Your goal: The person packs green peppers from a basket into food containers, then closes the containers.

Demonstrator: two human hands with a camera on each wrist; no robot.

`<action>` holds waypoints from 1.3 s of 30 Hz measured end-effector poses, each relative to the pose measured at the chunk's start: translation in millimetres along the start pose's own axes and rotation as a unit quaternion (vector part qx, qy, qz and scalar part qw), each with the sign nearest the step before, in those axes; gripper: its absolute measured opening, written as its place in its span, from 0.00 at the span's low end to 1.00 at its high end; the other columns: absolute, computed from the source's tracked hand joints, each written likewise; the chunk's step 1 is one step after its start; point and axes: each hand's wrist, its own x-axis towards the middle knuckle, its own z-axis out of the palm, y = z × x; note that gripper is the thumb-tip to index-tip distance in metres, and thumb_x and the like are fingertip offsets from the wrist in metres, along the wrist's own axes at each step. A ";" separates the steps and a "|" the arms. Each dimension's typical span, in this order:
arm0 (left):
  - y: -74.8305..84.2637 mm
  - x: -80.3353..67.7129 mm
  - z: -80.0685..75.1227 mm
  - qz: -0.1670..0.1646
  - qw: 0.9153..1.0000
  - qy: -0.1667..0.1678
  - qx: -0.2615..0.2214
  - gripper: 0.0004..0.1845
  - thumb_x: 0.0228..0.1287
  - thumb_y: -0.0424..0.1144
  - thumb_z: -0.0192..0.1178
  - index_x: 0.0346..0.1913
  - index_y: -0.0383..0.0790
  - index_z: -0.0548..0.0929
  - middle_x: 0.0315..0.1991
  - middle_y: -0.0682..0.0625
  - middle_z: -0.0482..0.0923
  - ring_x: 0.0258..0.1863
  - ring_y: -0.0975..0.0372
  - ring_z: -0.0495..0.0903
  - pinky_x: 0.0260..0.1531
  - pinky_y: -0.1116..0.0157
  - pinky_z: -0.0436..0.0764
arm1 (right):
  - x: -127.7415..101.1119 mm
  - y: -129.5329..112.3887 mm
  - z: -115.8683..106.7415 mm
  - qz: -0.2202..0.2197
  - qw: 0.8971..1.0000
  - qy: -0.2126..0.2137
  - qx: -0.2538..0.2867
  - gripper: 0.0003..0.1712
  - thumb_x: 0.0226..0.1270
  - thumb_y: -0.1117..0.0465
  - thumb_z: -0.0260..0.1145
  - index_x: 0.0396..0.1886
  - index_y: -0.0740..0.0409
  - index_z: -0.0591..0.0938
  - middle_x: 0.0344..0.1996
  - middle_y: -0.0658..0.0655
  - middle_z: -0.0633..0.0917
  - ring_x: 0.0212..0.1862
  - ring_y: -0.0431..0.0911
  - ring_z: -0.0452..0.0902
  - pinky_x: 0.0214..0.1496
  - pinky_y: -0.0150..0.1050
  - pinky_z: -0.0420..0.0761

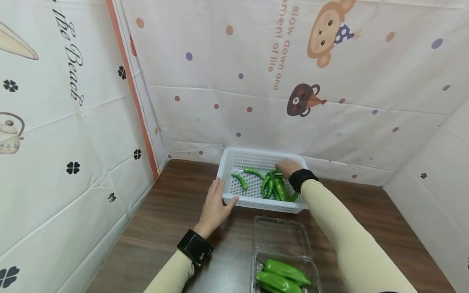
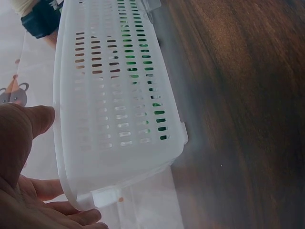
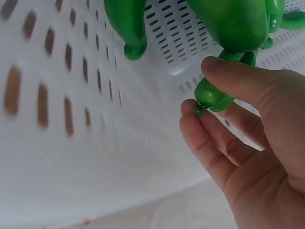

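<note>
A white perforated plastic basket (image 1: pixel 246 198) holds several green peppers (image 1: pixel 280 189), most of them heaped toward its right side. Inside it, my right hand (image 1: pixel 289 167) grips one green chili pepper. In the right wrist view, the thumb and fingers of that hand (image 3: pixel 257 129) pinch the chili pepper (image 3: pixel 209 95) near its tip, beside larger green peppers (image 3: pixel 233 24). My left hand (image 1: pixel 216 205) rests at the basket's front left corner with fingers extended. The left wrist view has the thumb of this hand (image 2: pixel 24 157) against the basket rim (image 2: pixel 59 143).
In front of the basket, an open clear plastic clamshell box (image 1: pixel 282 236) lies on the dark wooden table (image 1: pixel 165 228), with several larger green peppers (image 1: pixel 282 278) in it. A printed white cloth (image 1: pixel 220 118) hangs behind the basket and along the sides.
</note>
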 end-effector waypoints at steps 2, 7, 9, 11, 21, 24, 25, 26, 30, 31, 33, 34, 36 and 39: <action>-0.1 0.0 0.3 0.000 1.000 0.001 0.001 0.41 0.68 0.49 0.68 0.75 0.28 0.66 0.78 0.30 0.55 0.77 0.38 0.56 0.71 0.42 0.65 | -6.6 -5.5 -9.2 -0.004 0.999 0.026 -0.029 0.15 0.66 0.78 0.67 0.49 0.63 0.86 0.39 0.63 0.88 0.42 0.57 0.84 0.47 0.51 0.86; 1.4 0.1 -0.2 -0.005 1.000 -0.001 -0.003 0.41 0.68 0.49 0.68 0.75 0.28 0.66 0.78 0.30 0.55 0.77 0.38 0.56 0.71 0.42 0.64 | -16.7 -14.7 -28.5 0.016 0.989 0.081 -0.121 0.09 0.70 0.74 0.65 0.36 0.57 0.87 0.25 0.58 0.84 0.26 0.51 0.80 0.28 0.44 0.80; 2.6 0.2 -0.9 -0.008 1.000 -0.002 -0.005 0.42 0.68 0.50 0.68 0.75 0.28 0.65 0.78 0.30 0.55 0.77 0.38 0.56 0.71 0.42 0.64 | -17.5 -14.8 -32.6 0.025 0.983 0.089 -0.159 0.10 0.69 0.73 0.66 0.31 0.56 0.85 0.20 0.57 0.82 0.21 0.50 0.76 0.24 0.41 0.72; 2.3 0.1 -1.0 -0.010 1.000 -0.002 -0.004 0.42 0.68 0.50 0.68 0.75 0.28 0.65 0.78 0.30 0.55 0.77 0.38 0.56 0.72 0.42 0.64 | -16.8 -15.0 -35.0 0.028 0.977 0.092 -0.193 0.12 0.69 0.73 0.67 0.26 0.56 0.83 0.18 0.57 0.80 0.19 0.48 0.73 0.23 0.39 0.66; 3.8 -1.0 -2.0 -0.008 1.000 -0.004 0.000 0.42 0.69 0.49 0.68 0.75 0.28 0.65 0.78 0.30 0.55 0.77 0.39 0.56 0.72 0.42 0.64 | -16.9 -3.2 -33.8 0.032 0.971 0.103 -0.215 0.10 0.66 0.74 0.69 0.27 0.58 0.85 0.17 0.58 0.80 0.18 0.47 0.74 0.21 0.38 0.68; 4.4 -0.6 -2.5 -0.008 1.000 -0.005 0.000 0.41 0.69 0.49 0.68 0.75 0.28 0.65 0.78 0.30 0.55 0.78 0.40 0.55 0.72 0.43 0.64 | -19.3 -1.6 -41.6 0.027 0.971 0.103 -0.216 0.11 0.65 0.74 0.70 0.24 0.59 0.84 0.16 0.58 0.79 0.18 0.48 0.75 0.21 0.39 0.72; 4.8 -0.5 -2.6 -0.008 1.000 -0.005 0.000 0.41 0.69 0.49 0.68 0.75 0.28 0.65 0.78 0.30 0.55 0.78 0.40 0.55 0.72 0.43 0.64 | -20.3 -1.8 -45.1 0.025 0.971 0.100 -0.217 0.12 0.64 0.74 0.70 0.23 0.59 0.84 0.15 0.58 0.79 0.18 0.48 0.75 0.21 0.39 0.73; 4.9 -0.4 -2.5 -0.008 1.000 -0.005 0.000 0.41 0.69 0.49 0.68 0.75 0.28 0.65 0.78 0.30 0.55 0.78 0.40 0.55 0.72 0.43 0.64 | -21.3 -2.4 -48.9 0.025 0.971 0.095 -0.217 0.12 0.64 0.74 0.71 0.23 0.59 0.83 0.16 0.57 0.79 0.19 0.48 0.75 0.22 0.40 0.75; 5.0 -0.2 -2.7 -0.008 1.000 -0.006 -0.003 0.41 0.69 0.49 0.68 0.75 0.28 0.65 0.78 0.30 0.55 0.78 0.39 0.55 0.72 0.43 0.64 | -24.1 -3.0 -62.7 0.024 0.974 0.079 -0.211 0.12 0.65 0.74 0.70 0.22 0.59 0.83 0.17 0.58 0.81 0.21 0.51 0.77 0.24 0.42 0.79; 5.0 -0.1 -2.6 -0.009 1.000 -0.007 -0.003 0.41 0.69 0.49 0.68 0.75 0.28 0.65 0.78 0.30 0.55 0.78 0.39 0.55 0.72 0.43 0.64 | -25.0 -3.0 -65.7 0.025 0.976 0.075 -0.205 0.13 0.65 0.74 0.69 0.22 0.60 0.83 0.17 0.59 0.81 0.22 0.51 0.78 0.24 0.43 0.79; 4.6 0.1 -2.3 -0.010 1.000 -0.009 -0.002 0.41 0.69 0.50 0.67 0.75 0.28 0.65 0.78 0.30 0.54 0.78 0.40 0.55 0.72 0.43 0.63 | -26.8 -2.5 -70.9 0.025 0.979 0.069 -0.192 0.13 0.65 0.76 0.69 0.22 0.61 0.83 0.18 0.59 0.82 0.22 0.52 0.79 0.24 0.44 0.81; 4.3 0.3 -2.1 -0.011 1.000 -0.010 -0.001 0.41 0.69 0.50 0.67 0.75 0.28 0.65 0.78 0.30 0.54 0.78 0.40 0.55 0.73 0.43 0.63 | -27.9 -2.4 -73.2 0.024 0.980 0.063 -0.186 0.12 0.64 0.76 0.69 0.22 0.62 0.83 0.19 0.60 0.82 0.23 0.52 0.79 0.25 0.44 0.81; 3.8 0.6 -1.6 -0.010 1.000 -0.011 0.002 0.41 0.69 0.50 0.67 0.75 0.28 0.65 0.78 0.31 0.54 0.78 0.41 0.54 0.73 0.44 0.62 | -29.9 -2.0 -77.6 0.024 0.983 0.050 -0.174 0.11 0.64 0.77 0.68 0.24 0.63 0.83 0.20 0.61 0.82 0.24 0.53 0.79 0.26 0.46 0.83; 3.1 1.2 -1.1 -0.010 1.000 -0.011 0.006 0.41 0.70 0.50 0.67 0.75 0.28 0.65 0.78 0.31 0.54 0.78 0.41 0.54 0.74 0.44 0.61 | -32.0 0.0 -82.4 0.023 0.986 0.026 -0.162 0.08 0.65 0.76 0.68 0.28 0.64 0.84 0.22 0.61 0.82 0.25 0.53 0.80 0.28 0.47 0.85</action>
